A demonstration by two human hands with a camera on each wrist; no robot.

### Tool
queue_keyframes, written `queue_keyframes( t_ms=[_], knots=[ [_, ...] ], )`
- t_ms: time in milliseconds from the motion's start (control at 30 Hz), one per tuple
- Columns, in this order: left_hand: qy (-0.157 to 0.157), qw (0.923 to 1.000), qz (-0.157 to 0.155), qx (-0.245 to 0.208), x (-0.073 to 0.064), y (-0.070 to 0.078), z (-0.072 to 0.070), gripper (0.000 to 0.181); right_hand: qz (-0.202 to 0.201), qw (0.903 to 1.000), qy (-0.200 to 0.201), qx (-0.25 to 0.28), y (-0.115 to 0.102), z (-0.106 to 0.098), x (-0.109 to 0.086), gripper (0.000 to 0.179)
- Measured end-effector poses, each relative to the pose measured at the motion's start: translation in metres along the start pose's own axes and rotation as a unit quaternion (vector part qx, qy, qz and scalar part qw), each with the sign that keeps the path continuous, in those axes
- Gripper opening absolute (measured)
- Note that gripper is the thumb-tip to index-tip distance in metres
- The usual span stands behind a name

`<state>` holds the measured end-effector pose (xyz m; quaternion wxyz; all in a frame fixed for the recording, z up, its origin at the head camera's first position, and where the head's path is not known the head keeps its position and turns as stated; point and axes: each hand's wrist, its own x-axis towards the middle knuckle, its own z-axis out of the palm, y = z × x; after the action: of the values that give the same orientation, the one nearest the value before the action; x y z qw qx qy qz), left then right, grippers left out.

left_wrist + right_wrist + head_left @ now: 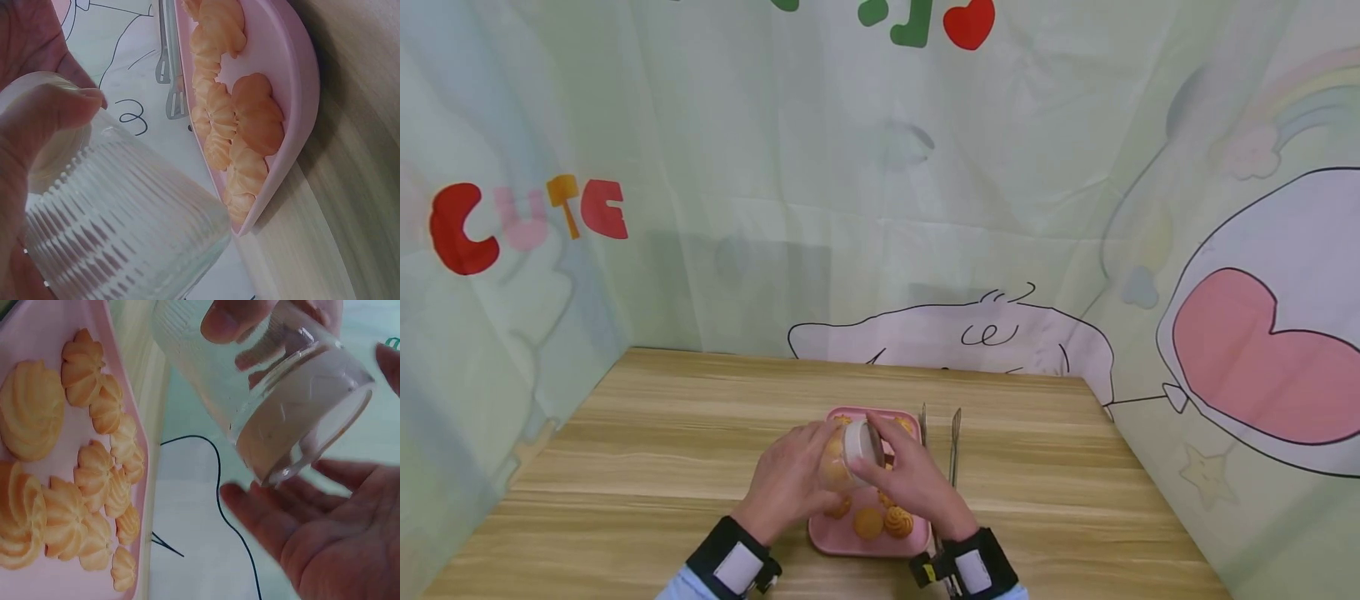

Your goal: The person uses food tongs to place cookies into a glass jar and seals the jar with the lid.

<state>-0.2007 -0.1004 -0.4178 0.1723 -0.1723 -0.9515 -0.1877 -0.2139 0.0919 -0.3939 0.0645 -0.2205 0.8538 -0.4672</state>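
Observation:
In the head view, my left hand [784, 479] grips a clear ribbed jar [131, 206] held tilted over a pink tray [850, 546]. The left thumb lies across the jar near its whitish cap-like end [306, 415]. That end faces my right hand [917, 487]. In the right wrist view, the right fingers are spread around the whitish end, with fingertips right at its rim. Piped cookies [65, 519] of several shapes lie on the tray below the jar. The hands and jar hide the tray's middle in the head view.
Metal tongs [955, 450] with slotted tips lie along the tray's right side. The wooden table [662, 442] extends around the tray, up to a printed cloth backdrop [737, 250] behind and at both sides.

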Motion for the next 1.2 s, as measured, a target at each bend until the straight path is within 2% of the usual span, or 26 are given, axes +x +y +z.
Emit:
queue_keyframes(
  t_ms=[133,267,367,533,667,800,967,1100,1200],
  knots=[
    [0.0,1.0,-0.001,0.0,0.0001,0.0004,-0.0003,0.09,0.043,0.9985,0.024,-0.022,-0.0018,0.0014,0.0012,0.076],
    [-0.005,1.0,-0.003,-0.005,0.0006,0.0012,-0.0007,0.09,0.064,0.9971,0.025,-0.033,-0.0044,0.0006,0.0017,0.074],
    [-0.008,0.9999,-0.004,-0.009,0.0006,0.0013,-0.0008,0.091,0.053,0.9979,0.017,-0.035,-0.004,-0.0008,0.0006,0.073],
    [-0.008,0.9999,-0.001,-0.011,0.0008,0.0006,-0.0007,0.091,0.005,1.0,-0.002,-0.007,-0.0009,-0.0034,-0.0018,0.07],
    [-0.007,0.9999,0.0,-0.012,0.001,0.0004,-0.0008,0.091,-0.008,0.9998,-0.013,0.01,-0.0009,-0.0044,-0.0026,0.071],
    [-0.005,0.9999,-0.001,-0.01,0.0008,0.0,-0.0006,0.091,0.01,0.9999,-0.006,0.007,-0.0018,-0.003,-0.0014,0.074],
    [-0.002,0.9999,0.0,-0.013,0.0005,0.0003,-0.0006,0.092,0.065,0.9975,0.024,-0.012,-0.0024,-0.0007,0.0009,0.077],
    [-0.001,0.9999,0.002,-0.013,0.0009,0.0003,-0.0005,0.093,0.072,0.9967,0.029,-0.024,-0.003,-0.001,0.0011,0.074],
    [0.0,0.9999,0.004,-0.011,0.001,-0.0002,-0.0002,0.093,0.055,0.998,0.02,-0.024,-0.0039,-0.0022,0.0002,0.071]
  ],
)
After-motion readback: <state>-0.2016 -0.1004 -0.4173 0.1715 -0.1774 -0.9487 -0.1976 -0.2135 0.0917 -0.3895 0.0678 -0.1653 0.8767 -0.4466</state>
